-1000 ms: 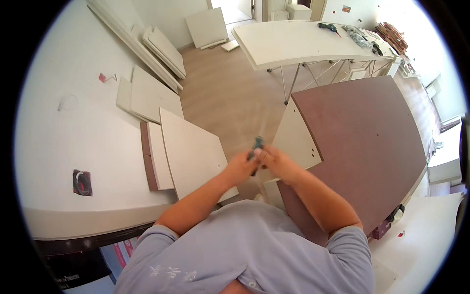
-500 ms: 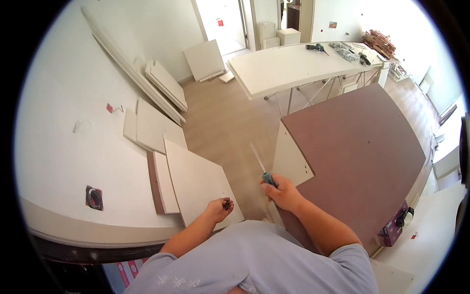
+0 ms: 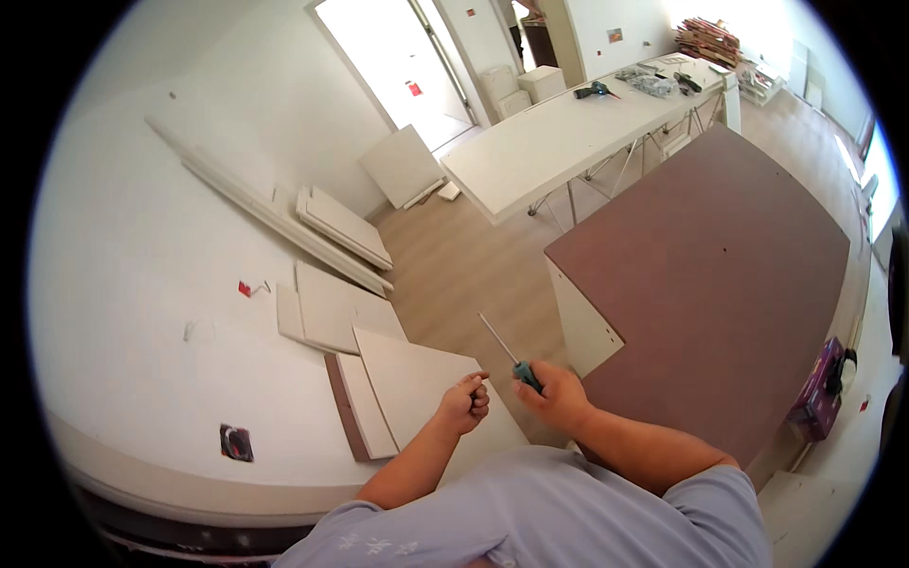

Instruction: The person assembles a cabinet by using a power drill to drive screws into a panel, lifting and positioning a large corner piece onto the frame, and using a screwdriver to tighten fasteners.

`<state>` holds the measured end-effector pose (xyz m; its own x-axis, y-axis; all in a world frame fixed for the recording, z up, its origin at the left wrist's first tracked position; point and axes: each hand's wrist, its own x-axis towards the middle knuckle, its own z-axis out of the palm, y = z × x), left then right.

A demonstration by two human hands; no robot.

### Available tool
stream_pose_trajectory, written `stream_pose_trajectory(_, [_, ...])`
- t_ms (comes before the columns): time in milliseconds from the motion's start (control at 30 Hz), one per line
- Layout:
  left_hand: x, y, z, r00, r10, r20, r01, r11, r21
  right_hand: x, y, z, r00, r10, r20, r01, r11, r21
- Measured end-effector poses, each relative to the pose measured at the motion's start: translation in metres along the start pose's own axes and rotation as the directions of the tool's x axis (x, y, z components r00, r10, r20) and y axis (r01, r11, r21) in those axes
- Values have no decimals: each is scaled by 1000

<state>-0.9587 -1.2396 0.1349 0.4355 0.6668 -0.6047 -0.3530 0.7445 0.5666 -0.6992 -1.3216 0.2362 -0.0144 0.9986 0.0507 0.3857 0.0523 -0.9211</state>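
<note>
My right hand (image 3: pixel 557 398) grips a screwdriver (image 3: pixel 507 352) by its teal handle, the thin metal shaft pointing up and to the left. My left hand (image 3: pixel 464 402) is closed into a fist just left of it, pinching something small that I cannot make out. Both hands hover in front of my chest, above the wooden floor. To the right stands a cabinet carcass with a large brown back panel (image 3: pixel 720 284) facing up and a white side (image 3: pixel 582 322).
White furniture panels (image 3: pixel 417 388) lean against the left wall (image 3: pixel 142 284), more (image 3: pixel 346 227) lie farther back. A long white table (image 3: pixel 559 142) carries a power drill (image 3: pixel 592 90) and small parts. A purple box (image 3: pixel 819 388) sits on the floor at right. Doorway (image 3: pixel 398 57) behind.
My hands, joined on the screwdriver a second ago, have separated. The right keeps the tool, the left drew back as a fist. My view tilted upward, showing more of the room.
</note>
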Motion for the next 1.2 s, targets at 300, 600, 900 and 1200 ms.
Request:
stream_pose_trajectory(300, [58,21,3,994,-110,-27,101,971,-219,21,20,4,993,100,-55,-56,847,528])
stream_pose_trajectory(600, [110,39,63,744,-632,217,543,761,354,23,5,-13,967,150,-205,-4,817,577])
stream_pose_trajectory(900, [228,119,55,526,-824,211,588,531,610,26,14,34,340,352,-872,256,858,446])
stream_pose_trajectory(1200, [263,158,97,463,-855,235,426,447,787,30,-47,68,-44,387,-921,209,905,371])
